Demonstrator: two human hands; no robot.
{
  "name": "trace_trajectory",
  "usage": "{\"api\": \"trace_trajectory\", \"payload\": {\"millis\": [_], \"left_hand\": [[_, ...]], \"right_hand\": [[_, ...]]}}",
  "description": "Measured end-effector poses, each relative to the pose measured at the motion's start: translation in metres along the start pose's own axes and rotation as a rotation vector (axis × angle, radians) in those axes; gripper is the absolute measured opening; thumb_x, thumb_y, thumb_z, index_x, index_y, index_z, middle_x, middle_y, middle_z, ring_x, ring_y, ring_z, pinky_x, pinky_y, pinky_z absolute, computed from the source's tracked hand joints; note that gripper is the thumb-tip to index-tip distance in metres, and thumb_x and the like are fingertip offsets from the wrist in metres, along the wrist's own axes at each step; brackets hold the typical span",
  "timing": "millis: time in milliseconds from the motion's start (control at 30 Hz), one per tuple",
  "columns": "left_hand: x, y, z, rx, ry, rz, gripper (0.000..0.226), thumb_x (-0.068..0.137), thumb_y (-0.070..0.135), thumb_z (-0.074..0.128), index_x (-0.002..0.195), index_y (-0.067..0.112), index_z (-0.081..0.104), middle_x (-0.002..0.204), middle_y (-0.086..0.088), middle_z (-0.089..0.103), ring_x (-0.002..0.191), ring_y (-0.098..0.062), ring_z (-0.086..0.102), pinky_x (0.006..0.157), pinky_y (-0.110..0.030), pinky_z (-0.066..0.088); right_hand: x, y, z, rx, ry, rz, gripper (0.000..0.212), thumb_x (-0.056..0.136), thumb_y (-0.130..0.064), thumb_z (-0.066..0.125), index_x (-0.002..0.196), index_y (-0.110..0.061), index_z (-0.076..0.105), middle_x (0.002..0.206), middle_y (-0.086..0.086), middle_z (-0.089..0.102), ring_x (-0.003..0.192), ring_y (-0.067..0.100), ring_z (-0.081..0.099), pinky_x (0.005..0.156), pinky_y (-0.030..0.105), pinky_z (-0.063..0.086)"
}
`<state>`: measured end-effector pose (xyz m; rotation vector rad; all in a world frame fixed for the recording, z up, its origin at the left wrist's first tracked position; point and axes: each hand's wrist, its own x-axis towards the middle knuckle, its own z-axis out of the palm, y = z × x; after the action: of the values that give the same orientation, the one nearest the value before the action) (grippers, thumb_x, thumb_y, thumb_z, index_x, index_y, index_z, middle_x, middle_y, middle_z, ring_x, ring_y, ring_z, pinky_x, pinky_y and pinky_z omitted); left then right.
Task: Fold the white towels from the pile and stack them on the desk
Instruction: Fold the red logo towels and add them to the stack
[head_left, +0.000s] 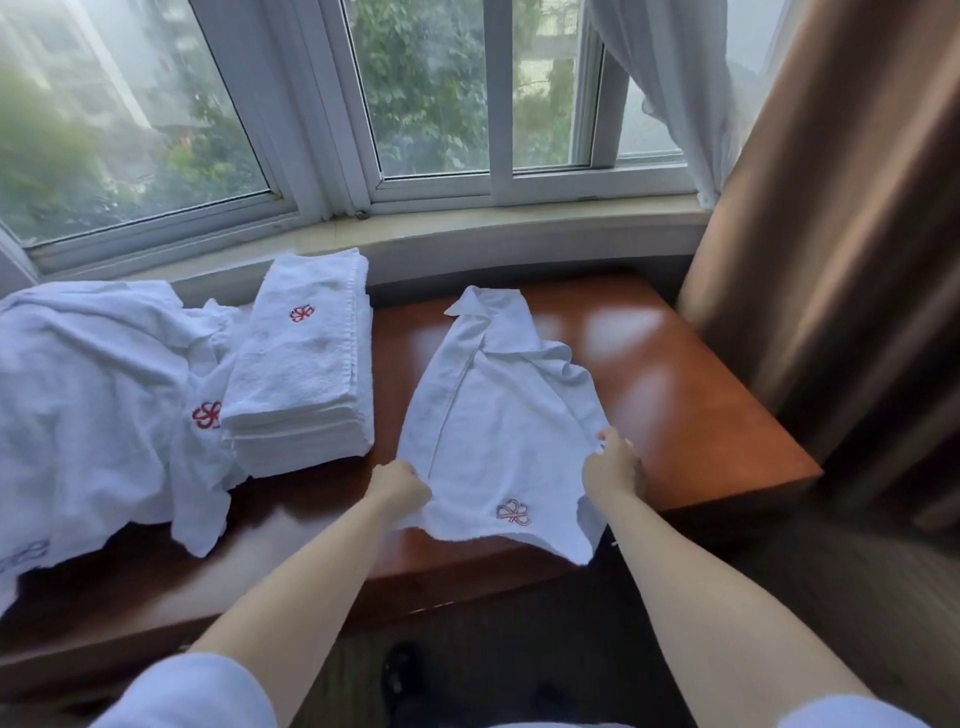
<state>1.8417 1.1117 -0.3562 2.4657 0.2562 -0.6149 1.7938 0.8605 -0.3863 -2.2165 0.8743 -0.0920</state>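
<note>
White towel (498, 415) spread between both hands, left hand (400, 486) and right hand (613, 467) each gripping a side edge, near edge overhanging surface (701, 395), bare wood right of right hand, folded stack (306, 358) and loose pile (93, 395) left of left hand

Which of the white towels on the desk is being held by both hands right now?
The spread towel on the right; left hand and right hand grip its near edge. The stack and pile lie untouched.

1. The scene is viewed from a single wide-angle camera worn on the head, above and just behind the desk (675, 374).
2. It is aimed forward and down, towards the window (431, 104).
3. Both forearms are seen close, reaching away.
</note>
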Motion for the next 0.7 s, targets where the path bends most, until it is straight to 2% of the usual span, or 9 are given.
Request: {"api": "trace_trajectory", "payload": {"millis": [67,167,300,367,433,500,567,633,700], "left_hand": [[0.011,0.000,0.001,0.072,0.149,0.034,0.015,0.086,0.005,0.044,0.094,0.009,0.055,0.127,-0.017,0.041,0.092,-0.031,0.055,0.076,-0.030,0.044],[0.032,0.011,-0.001,-0.148,0.279,0.056,0.022,0.087,0.003,0.043,0.101,0.008,0.058,0.120,-0.017,0.053,0.098,-0.032,0.055,0.082,-0.033,0.044],[0.065,0.035,-0.012,-0.263,0.375,0.007,0.027,0.090,0.002,0.041,0.110,0.008,0.059,0.115,-0.012,0.061,0.105,-0.030,0.055,0.080,-0.031,0.041],[0.080,0.043,-0.014,-0.151,0.342,0.026,0.029,0.089,0.004,0.042,0.112,0.009,0.059,0.117,-0.012,0.058,0.104,-0.030,0.055,0.078,-0.030,0.040],[0.094,0.049,-0.012,-0.022,0.200,0.040,0.027,0.088,0.007,0.043,0.109,0.010,0.060,0.117,-0.013,0.053,0.102,-0.031,0.055,0.079,-0.031,0.044],[0.104,0.056,-0.008,0.118,0.083,0.028,0.014,0.086,0.013,0.045,0.088,0.014,0.059,0.105,-0.010,0.056,0.094,-0.029,0.056,0.074,-0.031,0.044],[0.114,0.061,-0.005,0.250,0.036,0.036,0.016,0.086,0.017,0.045,0.072,0.017,0.052,0.089,-0.005,0.058,0.092,-0.028,0.056,0.071,-0.030,0.041],[0.124,0.067,-0.003,0.356,0.030,0.069,0.017,0.086,0.016,0.041,0.079,0.017,0.057,0.093,-0.006,0.060,0.103,-0.030,0.051,0.073,-0.031,0.037],[0.135,0.073,-0.004,0.423,0.066,0.122,0.026,0.088,0.017,0.042,0.102,0.017,0.064,0.110,-0.008,0.059,0.111,-0.029,0.044,0.075,-0.032,0.038]], "right_hand": [[0.008,-0.008,0.002,0.086,0.051,0.021,0.041,0.089,-0.001,0.037,0.125,-0.015,0.051,0.129,0.007,0.048,0.108,0.031,0.051,0.088,0.037,0.045],[0.024,-0.025,0.002,0.201,0.114,0.050,0.044,0.085,0.002,0.037,0.122,-0.017,0.052,0.131,0.002,0.043,0.086,0.027,0.051,0.081,0.037,0.045],[0.054,-0.046,0.001,0.202,0.198,-0.067,0.051,0.083,0.007,0.035,0.125,-0.017,0.052,0.146,-0.006,0.033,0.083,0.021,0.048,0.075,0.025,0.034],[0.072,-0.048,0.004,0.144,0.114,-0.094,0.048,0.085,0.003,0.036,0.128,-0.015,0.051,0.144,-0.002,0.037,0.088,0.025,0.052,0.074,0.027,0.037],[0.087,-0.046,0.010,0.060,-0.036,-0.093,0.050,0.089,-0.006,0.041,0.138,-0.017,0.042,0.144,0.003,0.036,0.105,0.030,0.052,0.082,0.031,0.042],[0.100,-0.044,0.018,0.015,-0.113,-0.085,0.057,0.088,-0.010,0.046,0.143,-0.017,0.033,0.146,0.005,0.032,0.118,0.032,0.048,0.094,0.038,0.043],[0.113,-0.046,0.024,-0.014,-0.127,-0.079,0.058,0.087,-0.010,0.048,0.143,-0.019,0.033,0.147,0.002,0.030,0.121,0.030,0.045,0.097,0.037,0.042],[0.127,-0.052,0.031,-0.083,-0.138,-0.103,0.054,0.087,-0.010,0.046,0.139,-0.020,0.039,0.145,-0.001,0.030,0.123,0.026,0.041,0.096,0.036,0.042],[0.143,-0.059,0.037,-0.207,-0.140,-0.176,0.050,0.087,-0.010,0.045,0.137,-0.020,0.044,0.145,-0.001,0.031,0.127,0.023,0.036,0.098,0.034,0.040]]}}
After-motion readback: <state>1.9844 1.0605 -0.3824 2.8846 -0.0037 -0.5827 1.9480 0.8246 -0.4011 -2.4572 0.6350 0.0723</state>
